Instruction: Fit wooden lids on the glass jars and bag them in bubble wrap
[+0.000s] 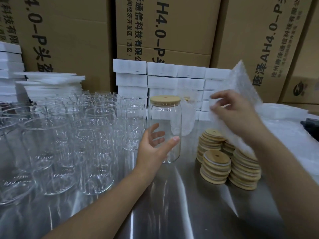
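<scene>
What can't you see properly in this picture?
Head view:
A dark thing: cut off by the right edge, unidentifiable.
The rear wooden lid stacks: partly hidden behind the bubble wrap bag pinched by the right hand.
Fingers of the left hand: seen only through the lidded jar; grip unclear.

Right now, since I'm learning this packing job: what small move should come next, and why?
Probably close the left hand round the jar. The lid is already on, the right hand holds up a bubble wrap bag, and the left fingers are only spread beside the glass.
</scene>
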A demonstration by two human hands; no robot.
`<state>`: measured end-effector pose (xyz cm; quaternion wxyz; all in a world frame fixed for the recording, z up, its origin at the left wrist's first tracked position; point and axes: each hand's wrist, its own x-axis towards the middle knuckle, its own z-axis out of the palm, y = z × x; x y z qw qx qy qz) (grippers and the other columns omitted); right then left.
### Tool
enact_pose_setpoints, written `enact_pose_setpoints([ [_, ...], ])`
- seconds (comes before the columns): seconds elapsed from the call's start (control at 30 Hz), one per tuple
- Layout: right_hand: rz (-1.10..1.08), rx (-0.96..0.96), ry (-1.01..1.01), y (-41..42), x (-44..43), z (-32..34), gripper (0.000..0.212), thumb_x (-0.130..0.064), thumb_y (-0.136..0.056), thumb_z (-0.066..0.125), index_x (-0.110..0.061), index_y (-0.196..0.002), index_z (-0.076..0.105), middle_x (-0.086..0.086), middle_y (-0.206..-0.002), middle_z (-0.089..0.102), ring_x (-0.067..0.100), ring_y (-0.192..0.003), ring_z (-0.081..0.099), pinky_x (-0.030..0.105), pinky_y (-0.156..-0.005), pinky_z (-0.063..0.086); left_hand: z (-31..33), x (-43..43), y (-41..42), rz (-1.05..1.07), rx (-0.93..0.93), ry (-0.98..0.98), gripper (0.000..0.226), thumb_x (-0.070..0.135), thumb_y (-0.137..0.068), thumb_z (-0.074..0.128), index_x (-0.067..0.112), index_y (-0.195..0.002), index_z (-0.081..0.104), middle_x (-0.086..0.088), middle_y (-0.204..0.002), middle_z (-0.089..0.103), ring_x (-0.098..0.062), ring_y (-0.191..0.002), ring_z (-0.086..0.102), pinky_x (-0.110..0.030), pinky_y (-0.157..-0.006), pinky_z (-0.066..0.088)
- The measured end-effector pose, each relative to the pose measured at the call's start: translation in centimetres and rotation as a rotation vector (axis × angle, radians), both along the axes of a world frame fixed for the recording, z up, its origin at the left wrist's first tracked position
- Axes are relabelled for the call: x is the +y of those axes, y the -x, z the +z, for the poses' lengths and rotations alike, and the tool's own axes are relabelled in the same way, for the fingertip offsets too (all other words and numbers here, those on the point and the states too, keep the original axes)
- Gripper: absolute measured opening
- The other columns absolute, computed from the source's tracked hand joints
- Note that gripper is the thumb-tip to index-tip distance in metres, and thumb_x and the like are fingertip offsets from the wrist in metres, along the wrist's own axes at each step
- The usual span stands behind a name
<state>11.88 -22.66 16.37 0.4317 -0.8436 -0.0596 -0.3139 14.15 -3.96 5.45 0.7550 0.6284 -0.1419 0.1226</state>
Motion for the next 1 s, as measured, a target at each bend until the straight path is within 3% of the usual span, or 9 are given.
enact_pose_setpoints([
  [0.17,0.1,0.215,-0.233,-2.5,5.2,-4.9,0.026,0.0,-0.091,0.046,-0.018,-0.103,0.061,0.002,-0.072,0.058,0.0,-0.045,0.05,0.014,-0.045,0.04,1.0,-0.2,0.7,0.179,-0.108,0.098,0.082,0.058,-0.046,0.075,0.039,-0.121,0.049,0.006,-0.115,0.062,-0.015,-0.109,0.062,-0.05,-0.094,0.052],
  [0.23,0.142,0.33,-0.344,-3.0,6.3,-6.6,0.027,0.004,-0.09,0.044,-0.011,-0.104,0.061,0.005,-0.07,0.059,0.007,-0.051,0.054,0.019,-0.052,0.044,1.4,-0.2,0.8,0.232,-0.123,0.115,0.076,0.058,-0.048,0.075,0.043,-0.117,0.049,0.009,-0.114,0.062,-0.006,-0.107,0.062,-0.05,-0.093,0.053],
  [0.33,0.319,0.475,-0.42,-3.0,7.3,-8.2,0.022,0.001,-0.092,0.051,-0.007,-0.11,0.062,0.01,-0.092,0.067,0.013,-0.074,0.064,0.023,-0.066,0.053,1.6,0.0,0.7,0.282,-0.116,0.094,0.074,0.052,-0.055,0.079,0.042,-0.121,0.047,0.015,-0.112,0.06,0.006,-0.103,0.059,-0.046,-0.095,0.052],
  [0.4,0.367,0.508,-0.152,-2.9,7.3,-8.9,0.032,-0.002,-0.094,0.051,-0.011,-0.122,0.061,0.005,-0.115,0.065,0.013,-0.1,0.063,0.027,-0.088,0.053,1.6,0.1,0.6,0.292,-0.111,0.077,0.077,0.047,-0.059,0.078,0.035,-0.128,0.046,0.015,-0.113,0.059,0.003,-0.105,0.058,-0.045,-0.095,0.052],
  [0.47,0.286,0.432,0.194,-2.7,6.9,-9.0,0.038,-0.001,-0.093,0.047,-0.016,-0.123,0.064,-0.004,-0.12,0.064,0.007,-0.106,0.06,0.026,-0.098,0.047,1.6,0.2,0.6,0.296,-0.114,0.059,0.083,0.049,-0.06,0.082,0.031,-0.133,0.045,0.015,-0.116,0.058,0.002,-0.107,0.057,-0.044,-0.095,0.052],
  [0.6,0.267,0.376,0.4,-1.9,5.9,-7.8,0.023,-0.02,-0.089,0.063,-0.03,-0.108,0.068,-0.021,-0.093,0.064,-0.002,-0.082,0.06,0.018,-0.076,0.05,1.6,0.4,0.6,0.323,-0.13,0.037,0.081,0.052,-0.06,0.077,0.033,-0.132,0.044,0.015,-0.118,0.057,0.002,-0.107,0.056,-0.043,-0.095,0.053],
  [0.73,0.306,0.502,0.668,-1.4,5.1,-8.1,0.045,-0.051,-0.073,0.072,-0.039,-0.115,0.061,-0.022,-0.104,0.059,-0.002,-0.084,0.053,0.016,-0.068,0.041,1.6,0.6,0.5,0.322,-0.114,0.04,0.095,0.064,-0.051,0.074,0.032,-0.135,0.044,0.015,-0.117,0.058,0.002,-0.106,0.056,-0.046,-0.093,0.053],
  [0.83,0.32,0.505,0.761,-1.7,5.1,-8.8,0.038,-0.048,-0.074,0.072,-0.035,-0.108,0.06,-0.019,-0.1,0.055,0.001,-0.086,0.05,0.017,-0.067,0.038,1.4,0.7,0.5,0.321,-0.11,0.032,0.097,0.068,-0.048,0.071,0.033,-0.135,0.043,0.017,-0.118,0.057,0.002,-0.107,0.056,-0.046,-0.093,0.054],
  [1.0,0.265,0.425,0.639,-2.3,5.0,-9.1,0.008,-0.034,-0.088,0.059,-0.029,-0.084,0.064,-0.015,-0.082,0.062,0.006,-0.081,0.06,0.016,-0.063,0.043,1.3,0.6,0.4,0.303,-0.091,0.042,0.09,0.064,-0.05,0.073,0.037,-0.13,0.043,0.015,-0.118,0.058,-0.001,-0.108,0.057,-0.049,-0.093,0.053],
])
